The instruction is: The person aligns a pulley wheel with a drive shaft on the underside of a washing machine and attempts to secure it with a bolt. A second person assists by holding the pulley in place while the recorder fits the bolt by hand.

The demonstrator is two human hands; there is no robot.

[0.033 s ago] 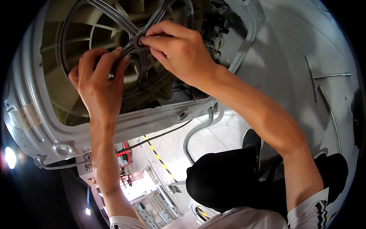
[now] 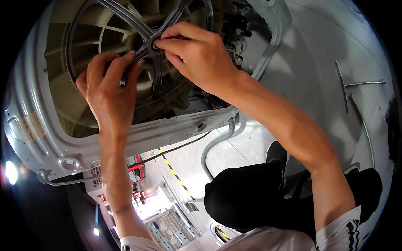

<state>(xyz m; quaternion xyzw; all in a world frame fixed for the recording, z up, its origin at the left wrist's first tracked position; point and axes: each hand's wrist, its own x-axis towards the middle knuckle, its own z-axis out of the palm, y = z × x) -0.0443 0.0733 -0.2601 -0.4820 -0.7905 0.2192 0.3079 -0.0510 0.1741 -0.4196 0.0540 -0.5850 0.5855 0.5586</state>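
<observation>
A grey spoked pulley wheel (image 2: 135, 21) stands in front of the pale plastic tub (image 2: 74, 109) in the open back of a washing machine. My left hand (image 2: 108, 90) is closed round one of its spokes, fingertips curled onto the metal and the rim beside the palm. At the hub, the thumb and index finger of my right hand (image 2: 205, 56) pinch a small bolt (image 2: 155, 43) in the centre hole. Most of the bolt is hidden by my fingertips.
The machine's white metal frame (image 2: 142, 136) surrounds the opening. Wiring (image 2: 238, 48) shows at its right. A grey hose (image 2: 205, 155) bends down below the frame. On the floor at right lie a T-shaped metal tool (image 2: 344, 85) and a curved grey rod (image 2: 364, 125).
</observation>
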